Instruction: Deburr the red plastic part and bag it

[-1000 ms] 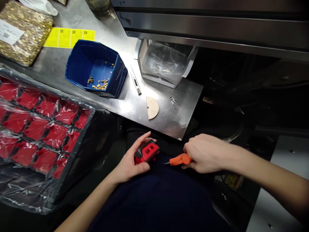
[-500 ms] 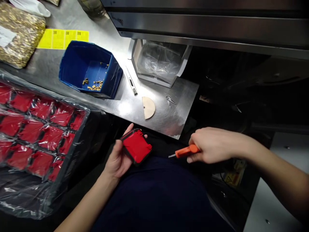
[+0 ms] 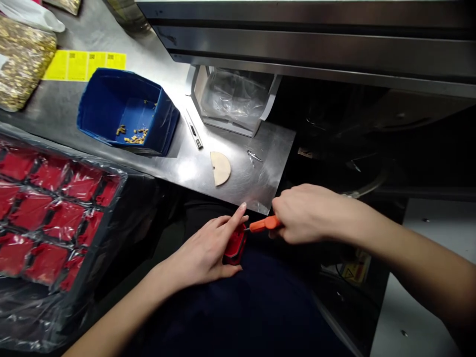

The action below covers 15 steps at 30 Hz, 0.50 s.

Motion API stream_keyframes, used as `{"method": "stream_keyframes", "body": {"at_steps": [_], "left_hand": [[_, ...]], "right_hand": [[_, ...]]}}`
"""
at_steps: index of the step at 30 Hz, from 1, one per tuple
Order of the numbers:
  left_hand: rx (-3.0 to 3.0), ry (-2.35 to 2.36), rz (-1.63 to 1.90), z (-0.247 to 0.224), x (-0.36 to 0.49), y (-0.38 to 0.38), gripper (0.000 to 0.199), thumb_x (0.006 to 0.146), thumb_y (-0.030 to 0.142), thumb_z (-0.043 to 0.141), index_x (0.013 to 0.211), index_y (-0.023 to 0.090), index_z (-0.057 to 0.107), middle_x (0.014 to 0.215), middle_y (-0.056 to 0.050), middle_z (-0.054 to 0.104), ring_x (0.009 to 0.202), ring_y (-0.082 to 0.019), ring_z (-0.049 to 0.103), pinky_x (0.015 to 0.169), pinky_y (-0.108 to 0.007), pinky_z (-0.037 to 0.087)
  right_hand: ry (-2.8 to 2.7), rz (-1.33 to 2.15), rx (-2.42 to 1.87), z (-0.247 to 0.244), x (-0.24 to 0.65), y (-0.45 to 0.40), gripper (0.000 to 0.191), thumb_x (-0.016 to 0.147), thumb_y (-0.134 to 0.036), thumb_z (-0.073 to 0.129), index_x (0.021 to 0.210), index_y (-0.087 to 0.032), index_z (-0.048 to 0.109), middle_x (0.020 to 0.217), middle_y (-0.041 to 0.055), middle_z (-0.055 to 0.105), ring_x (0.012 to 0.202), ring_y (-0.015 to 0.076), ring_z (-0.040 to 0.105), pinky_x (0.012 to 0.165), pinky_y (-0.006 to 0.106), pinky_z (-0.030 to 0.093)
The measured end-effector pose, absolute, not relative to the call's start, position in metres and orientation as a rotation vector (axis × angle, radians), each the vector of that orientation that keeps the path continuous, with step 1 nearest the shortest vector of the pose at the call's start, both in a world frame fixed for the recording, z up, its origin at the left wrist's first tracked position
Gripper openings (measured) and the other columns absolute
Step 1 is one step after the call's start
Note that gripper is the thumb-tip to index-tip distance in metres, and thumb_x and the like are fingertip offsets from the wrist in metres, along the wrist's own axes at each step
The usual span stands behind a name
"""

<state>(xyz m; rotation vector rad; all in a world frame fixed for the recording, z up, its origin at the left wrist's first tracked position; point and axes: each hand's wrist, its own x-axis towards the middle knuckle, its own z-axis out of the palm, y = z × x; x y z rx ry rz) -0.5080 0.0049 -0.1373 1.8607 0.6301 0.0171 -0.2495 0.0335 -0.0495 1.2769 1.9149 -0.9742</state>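
Note:
My left hand (image 3: 208, 248) is wrapped over a red plastic part (image 3: 234, 248) with a black edge, held above my lap. Most of that part is hidden under the palm and fingers. My right hand (image 3: 303, 213) grips an orange-handled tool (image 3: 265, 224) with a thin metal tip. This tip meets the near right edge of the red part, close to my left index finger; whether it presses in, I cannot tell.
Left stands a plastic-lined crate (image 3: 122, 198) of red parts. On the metal bench (image 3: 171, 171) are a blue bin (image 3: 111, 99) with small brass pieces, a cutter knife (image 3: 194, 130), a half-round disc (image 3: 220, 168), small metal pieces (image 3: 254, 156) and a grey bin (image 3: 234, 128) of clear bags.
My left hand has turned over, palm down, and moved right with the red part. My right hand has brought the tool left, so its tip is now at the part.

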Motion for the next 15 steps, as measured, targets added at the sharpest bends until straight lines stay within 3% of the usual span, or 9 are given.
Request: {"method": "stream_keyframes", "body": {"at_steps": [3,5,7,9,10,12,15], "left_hand": [[1.546,0.851,0.139,-0.145,-0.518,0.005,0.119,0.076,0.032,0.088,0.164,0.041,0.008,0.155,-0.009,0.053,0.138,-0.035,0.053,0.119,-0.056,0.041],[1.155,1.026,0.341,-0.149,-0.528,0.005,0.097,0.084,0.042,0.079,0.162,0.039,0.022,0.152,-0.011,0.056,0.135,-0.036,0.057,0.115,-0.057,0.046],[0.703,1.081,0.521,-0.152,-0.536,0.005,0.073,0.092,0.055,0.063,0.156,0.034,0.036,0.15,-0.014,0.057,0.128,-0.039,0.062,0.102,-0.058,0.055],[0.358,1.047,0.589,-0.155,-0.539,0.003,0.061,0.095,0.06,0.051,0.148,0.028,0.048,0.151,-0.016,0.057,0.123,-0.042,0.065,0.091,-0.059,0.06],[0.263,1.027,0.589,-0.157,-0.539,0.0,0.059,0.095,0.06,0.05,0.144,0.026,0.052,0.152,-0.017,0.056,0.123,-0.042,0.065,0.09,-0.058,0.061],[0.21,1.008,0.567,-0.162,-0.536,-0.005,0.054,0.095,0.054,0.056,0.139,0.023,0.057,0.152,-0.017,0.056,0.128,-0.042,0.062,0.091,-0.055,0.061],[0.282,0.998,0.531,-0.17,-0.531,-0.011,0.053,0.092,0.048,0.066,0.138,0.022,0.058,0.148,-0.017,0.06,0.131,-0.038,0.061,0.097,-0.049,0.058]], "right_hand": [[1.885,-0.972,1.259,-0.055,-0.247,0.031,0.025,0.081,-0.037,0.064,0.063,-0.02,0.068,0.056,0.0027,0.061,0.049,0.0186,0.058,0.049,0.029,0.032],[1.915,-0.963,1.296,-0.063,-0.228,0.024,0.01,0.079,-0.026,0.063,0.074,-0.021,0.069,0.064,0.002,0.065,0.056,0.0184,0.061,0.056,0.03,0.038],[2.07,-0.861,1.379,-0.079,-0.199,0.016,0.016,0.079,-0.019,0.062,0.093,-0.021,0.069,0.085,0.0037,0.071,0.075,0.0201,0.067,0.075,0.033,0.046],[2.234,-0.619,1.483,-0.101,-0.167,0.011,0.029,0.084,-0.022,0.062,0.113,-0.02,0.064,0.114,0.0101,0.068,0.104,0.0266,0.064,0.095,0.04,0.043],[2.246,-0.466,1.53,-0.114,-0.152,0.011,0.034,0.088,-0.026,0.062,0.121,-0.019,0.061,0.126,0.0137,0.063,0.114,0.0309,0.06,0.098,0.044,0.041],[2.155,-0.23,1.56,-0.141,-0.128,0.014,0.039,0.094,-0.029,0.057,0.132,-0.018,0.056,0.136,0.0192,0.056,0.118,0.0364,0.055,0.095,0.046,0.042],[2.044,-0.137,1.529,-0.181,-0.109,0.026,0.04,0.1,-0.018,0.044,0.139,-0.015,0.053,0.136,0.0223,0.055,0.114,0.0342,0.058,0.089,0.042,0.045]]}}
